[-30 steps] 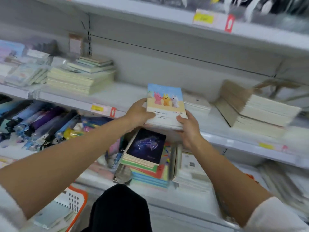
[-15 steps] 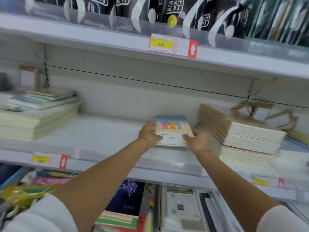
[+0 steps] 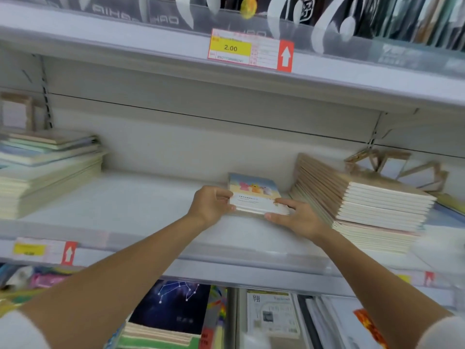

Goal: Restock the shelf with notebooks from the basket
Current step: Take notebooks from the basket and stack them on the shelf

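Left hand (image 3: 211, 205), right hand (image 3: 299, 219) clamp notebooks (image 3: 255, 195) between them; long axis into shelf (image 3: 120, 200), tan stack (image 3: 364, 197) just right.

Top centre: a price label (image 3: 250, 50) with a yellow field reading 2.00 and a red panel bearing a white upward arrow, set below a row of black-and-white packaged goods (image 3: 161, 11). Rear right: tilted wooden frames (image 3: 375, 155); rear left: a single upright frame (image 3: 30, 112). Bottom: a dark constellation-print cover (image 3: 176, 306) beside a white printed packet (image 3: 273, 313).
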`<action>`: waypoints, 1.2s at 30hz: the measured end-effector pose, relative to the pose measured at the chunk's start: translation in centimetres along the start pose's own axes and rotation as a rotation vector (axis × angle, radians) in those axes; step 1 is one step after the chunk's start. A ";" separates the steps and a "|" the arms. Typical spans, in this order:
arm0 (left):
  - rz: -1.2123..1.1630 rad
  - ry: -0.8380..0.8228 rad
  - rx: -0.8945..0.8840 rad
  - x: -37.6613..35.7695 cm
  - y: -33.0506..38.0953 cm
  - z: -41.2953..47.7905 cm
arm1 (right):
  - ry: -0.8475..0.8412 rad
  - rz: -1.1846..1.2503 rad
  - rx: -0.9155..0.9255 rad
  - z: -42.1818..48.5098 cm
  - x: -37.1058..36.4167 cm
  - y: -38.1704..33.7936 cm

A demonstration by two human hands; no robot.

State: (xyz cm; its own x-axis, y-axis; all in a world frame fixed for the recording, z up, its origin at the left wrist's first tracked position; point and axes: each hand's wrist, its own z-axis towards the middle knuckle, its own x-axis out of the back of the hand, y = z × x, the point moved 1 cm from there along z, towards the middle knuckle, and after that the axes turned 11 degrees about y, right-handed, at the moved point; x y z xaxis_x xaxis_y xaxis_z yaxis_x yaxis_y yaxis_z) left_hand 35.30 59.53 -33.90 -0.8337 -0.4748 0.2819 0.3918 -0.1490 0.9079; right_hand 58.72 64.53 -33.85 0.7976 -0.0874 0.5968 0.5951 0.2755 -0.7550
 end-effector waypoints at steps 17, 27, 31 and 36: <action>0.133 -0.178 -0.065 1.1 -1.1 0.5 | 0.113 -0.356 0.087 3.3 -3.1 -0.6; 0.329 0.303 -0.137 14.4 -0.5 -8.3 | 0.205 -0.065 0.626 -10.5 -13.0 -13.7; 0.451 0.348 -0.044 22.3 -4.0 -15.1 | 0.049 -0.016 0.694 -17.2 -18.9 -17.3; 0.590 0.356 0.148 31.6 -9.7 -24.5 | -0.201 0.049 0.682 -26.0 -27.1 -20.6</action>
State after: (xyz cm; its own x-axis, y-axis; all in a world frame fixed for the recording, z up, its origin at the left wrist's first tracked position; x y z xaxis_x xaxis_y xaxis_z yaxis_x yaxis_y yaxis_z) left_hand 14.69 24.67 -41.36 -0.3102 -0.6992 0.6442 0.6614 0.3281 0.6745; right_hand 27.38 36.32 -41.55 0.7489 0.1005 0.6550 0.3127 0.8178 -0.4831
